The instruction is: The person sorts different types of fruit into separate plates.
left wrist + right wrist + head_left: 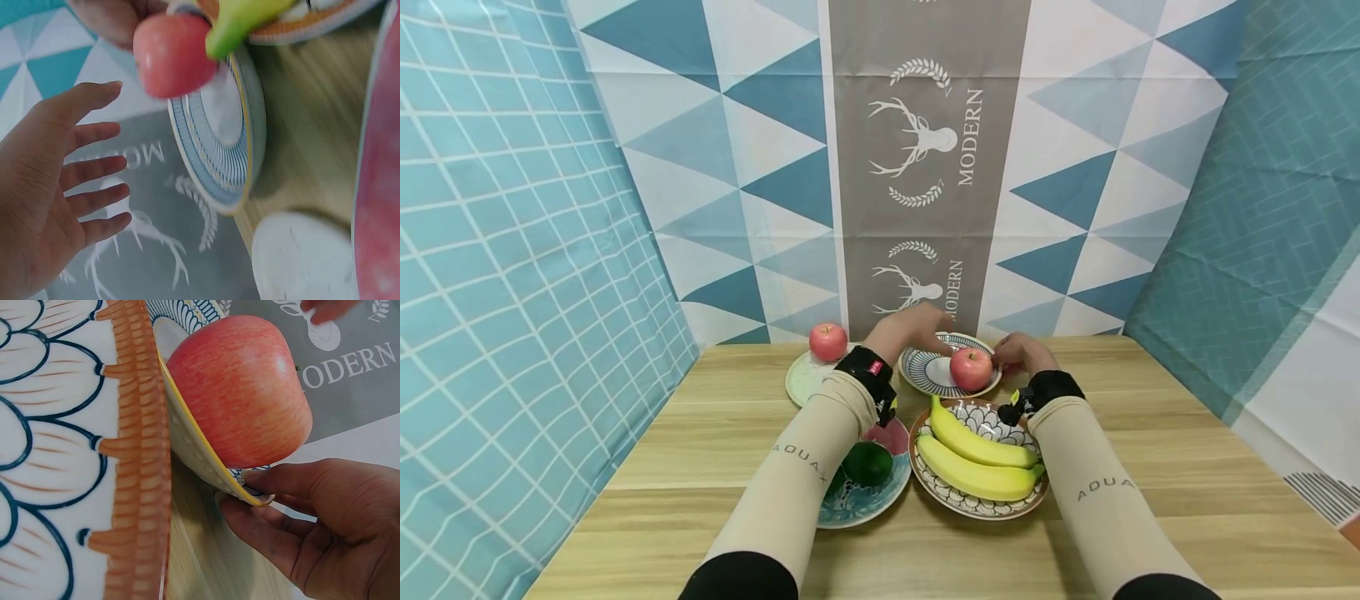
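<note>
Red and a little yellow, the apple [240,394] is round and smooth, with thin pale streaks running down its skin. It sits in the striped plate [925,375], close to the rim on the right hand's side. The plate is white in the middle with thin blue lines going round and a yellow edge.

The right hand [319,525] pinches that rim just under the apple. Its thumb lies on top of the edge and its fingers [262,534] curl below it. The plate's edge is tipped up a bit off the wooden table [1150,500] there.

The left hand [50,200] is wide open, with straight fingers spread apart. It holds nothing. It hovers just past the far side of the striped plate, near the grey deer cloth [925,167], and I cannot tell if it touches the plate.

Right behind the right wrist sits the banana plate [951,498] with two yellow bananas [977,462], and its brown rim comes very close to the striped plate. To the left of the left hand is a pale plate [801,383] with another apple [827,342]. Under the left arm is a plate with a green fruit [867,463]. To the right of the right hand the table is bare wood.
</note>
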`<state>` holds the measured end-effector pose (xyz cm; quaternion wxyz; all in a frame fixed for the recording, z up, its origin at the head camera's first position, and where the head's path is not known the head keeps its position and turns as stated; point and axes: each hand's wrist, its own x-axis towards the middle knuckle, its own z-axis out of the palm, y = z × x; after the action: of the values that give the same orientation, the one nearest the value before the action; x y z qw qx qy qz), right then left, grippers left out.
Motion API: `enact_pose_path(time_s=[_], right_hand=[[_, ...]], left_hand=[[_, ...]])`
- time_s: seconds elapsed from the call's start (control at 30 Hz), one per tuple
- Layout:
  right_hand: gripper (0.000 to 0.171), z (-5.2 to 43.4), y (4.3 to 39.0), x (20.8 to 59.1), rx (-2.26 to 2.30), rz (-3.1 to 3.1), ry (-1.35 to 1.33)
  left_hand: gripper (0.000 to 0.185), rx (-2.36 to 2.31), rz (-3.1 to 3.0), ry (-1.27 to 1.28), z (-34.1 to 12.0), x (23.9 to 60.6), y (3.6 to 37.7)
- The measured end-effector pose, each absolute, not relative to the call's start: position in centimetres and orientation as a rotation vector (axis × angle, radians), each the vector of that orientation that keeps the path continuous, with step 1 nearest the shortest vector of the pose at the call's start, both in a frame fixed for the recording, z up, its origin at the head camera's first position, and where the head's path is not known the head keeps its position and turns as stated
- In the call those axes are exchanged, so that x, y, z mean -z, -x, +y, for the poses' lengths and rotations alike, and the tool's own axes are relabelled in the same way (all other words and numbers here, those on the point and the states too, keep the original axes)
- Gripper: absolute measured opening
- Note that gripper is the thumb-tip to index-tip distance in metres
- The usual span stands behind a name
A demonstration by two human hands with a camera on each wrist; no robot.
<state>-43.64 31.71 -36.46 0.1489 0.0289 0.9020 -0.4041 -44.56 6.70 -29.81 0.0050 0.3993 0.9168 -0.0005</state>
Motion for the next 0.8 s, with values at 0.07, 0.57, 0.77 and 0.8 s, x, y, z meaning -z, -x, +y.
enact_pose_path(time_s=[0.07,0.57,0.77,0.8], right_hand=[[0.017,31.7,43.8,36.5,1.147,2.598,-0.089],[0.011,31.6,44.5,36.9,1.105,2.592,-0.120],[0.011,31.6,44.7,37.1,1.107,2.588,-0.148],[0.012,31.6,44.6,37.1,1.105,2.590,-0.149]], left_hand=[[0.055,0.007,2.898,-1.209,5.6,29.6,45.1],[0.052,-0.220,3.028,-0.968,-3.1,30.1,46.9],[0.061,-0.157,3.047,-0.904,-6.2,31.1,47.9],[0.062,-0.149,3.049,-0.889,-6.7,31.4,48.1]])
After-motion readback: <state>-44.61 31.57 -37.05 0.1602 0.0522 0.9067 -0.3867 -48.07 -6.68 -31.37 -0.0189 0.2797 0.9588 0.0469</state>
